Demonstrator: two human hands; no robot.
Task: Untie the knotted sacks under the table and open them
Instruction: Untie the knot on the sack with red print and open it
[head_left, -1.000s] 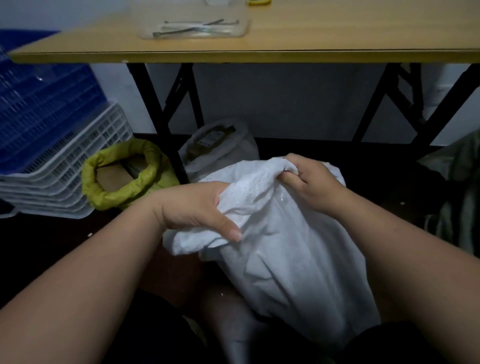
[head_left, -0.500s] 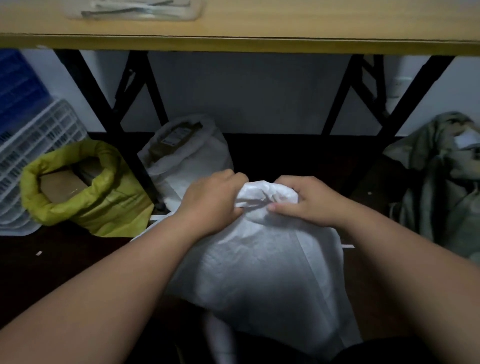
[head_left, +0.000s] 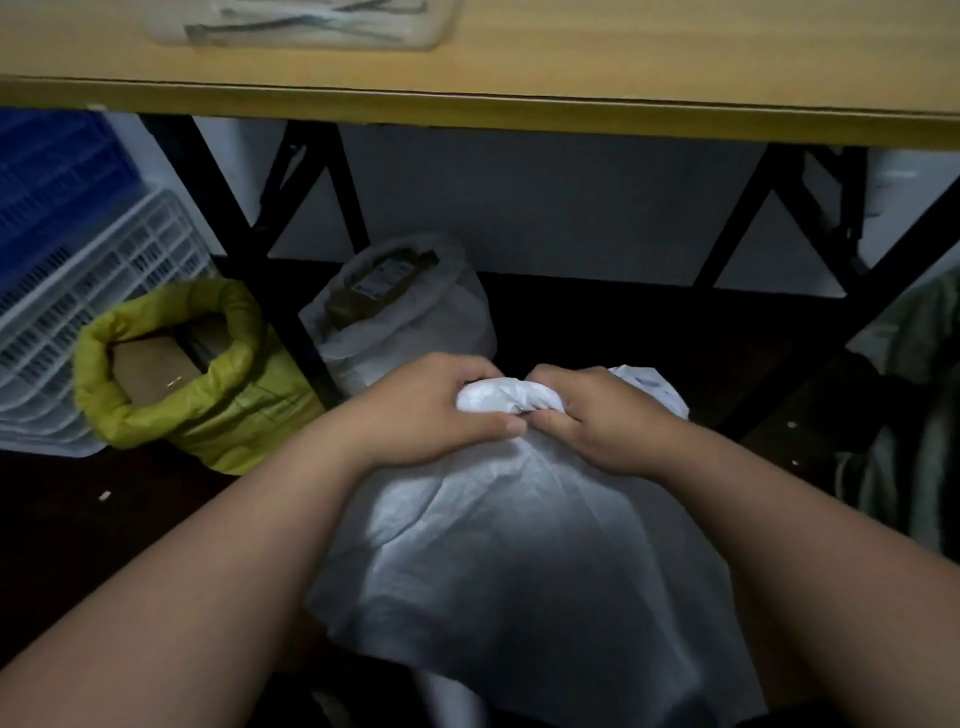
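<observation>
Left hand (head_left: 431, 410) and right hand (head_left: 597, 415) meet thumb to thumb, each with its fingers curled tight round the bunched top of the white sack (head_left: 519, 561), which sits on the dark floor right in front of the person, at the near edge of the table (head_left: 519, 67). Both grips are on the rolled wad of cloth at the sack's mouth; whether a knot sits in that wad, I cannot tell. Overhead runs the wooden tabletop on black crossed legs. At far left a stack of white crates (head_left: 88, 312) leans with a blue crate (head_left: 47, 176) behind. Beside them stands a yellow-green sack (head_left: 218, 410), mouth rolled open, brown cardboard showing inside. Just behind the hands there's a second white sack (head_left: 415, 322), open too, a labelled brown packet in it. At right, a grey-green bundle (head_left: 919, 415). Up on the tabletop, a clear tray (head_left: 311, 23).
</observation>
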